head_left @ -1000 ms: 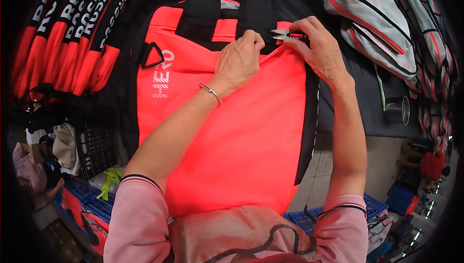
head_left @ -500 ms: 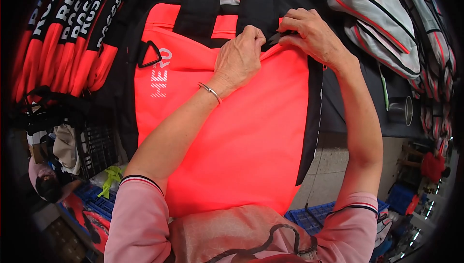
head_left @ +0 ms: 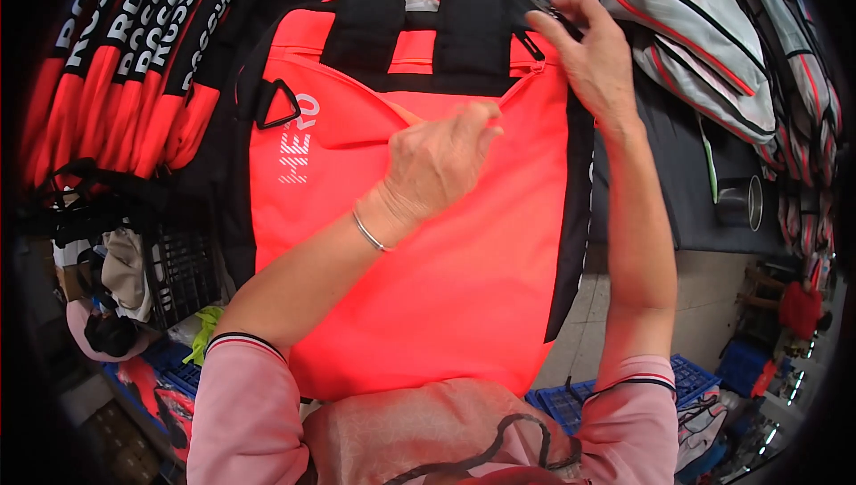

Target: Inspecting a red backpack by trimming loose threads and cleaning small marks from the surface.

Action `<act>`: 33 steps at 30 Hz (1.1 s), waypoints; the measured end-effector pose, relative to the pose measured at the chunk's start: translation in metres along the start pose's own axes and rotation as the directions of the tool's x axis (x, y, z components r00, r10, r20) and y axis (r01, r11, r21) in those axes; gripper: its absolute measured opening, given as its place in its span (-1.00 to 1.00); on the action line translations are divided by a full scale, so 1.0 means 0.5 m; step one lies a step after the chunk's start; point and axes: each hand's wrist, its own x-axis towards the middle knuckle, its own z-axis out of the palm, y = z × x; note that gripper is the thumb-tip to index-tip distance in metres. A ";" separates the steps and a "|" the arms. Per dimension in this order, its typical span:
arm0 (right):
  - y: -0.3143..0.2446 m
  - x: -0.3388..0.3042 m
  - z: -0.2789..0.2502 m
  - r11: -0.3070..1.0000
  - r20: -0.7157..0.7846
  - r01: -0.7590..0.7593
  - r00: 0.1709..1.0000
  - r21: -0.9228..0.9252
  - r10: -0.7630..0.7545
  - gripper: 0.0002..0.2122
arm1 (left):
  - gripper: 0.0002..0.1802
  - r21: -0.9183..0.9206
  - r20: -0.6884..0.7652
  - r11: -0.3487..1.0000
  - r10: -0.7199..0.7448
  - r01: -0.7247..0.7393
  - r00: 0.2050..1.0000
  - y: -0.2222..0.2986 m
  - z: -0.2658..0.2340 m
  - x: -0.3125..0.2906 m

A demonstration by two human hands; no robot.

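Note:
A bright coral backpack (head_left: 428, 253) with black sides and straps lies flat in front of me. Its front zipper (head_left: 526, 79) gapes along the top, and a black triangular ring (head_left: 278, 103) sits at its left. My left hand (head_left: 441, 160) hovers over the upper panel by the sagging zipper edge, fingertips pinched together; anything between them is too small to make out. Above the bag's top right corner, my right hand (head_left: 593, 57) is closed around small dark thread snips (head_left: 562, 17), whose thin blades point up and left, slightly blurred.
Coral and black bags (head_left: 134, 84) stand in a row at the left. Grey-white bags with coral piping (head_left: 695, 39) lie at the right, near a metal cup (head_left: 740, 204) on the dark table (head_left: 651, 173). Blue crates (head_left: 566, 405) are below; another person (head_left: 107, 329) is at lower left.
My right hand has lifted off the zipper, moving up and right with the snips. My left hand has come down toward me from the bag's top edge, and the zipper opening shows more.

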 end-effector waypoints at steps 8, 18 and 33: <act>0.006 -0.017 0.062 0.977 -0.069 -0.190 0.981 -0.096 0.183 -0.41 | -0.77 -0.095 -0.040 0.983 -0.161 0.157 0.986 -0.058 0.009 0.067; 0.018 -0.029 0.042 0.995 -0.004 -0.079 0.997 0.056 0.080 -0.53 | -0.88 0.096 0.056 0.981 -0.172 0.167 0.983 -0.063 0.058 0.087; -0.023 -0.006 -0.028 0.836 0.489 0.508 0.794 -0.209 -0.360 -0.81 | -0.95 -0.106 0.002 0.957 -0.271 0.270 0.963 -0.077 0.054 0.087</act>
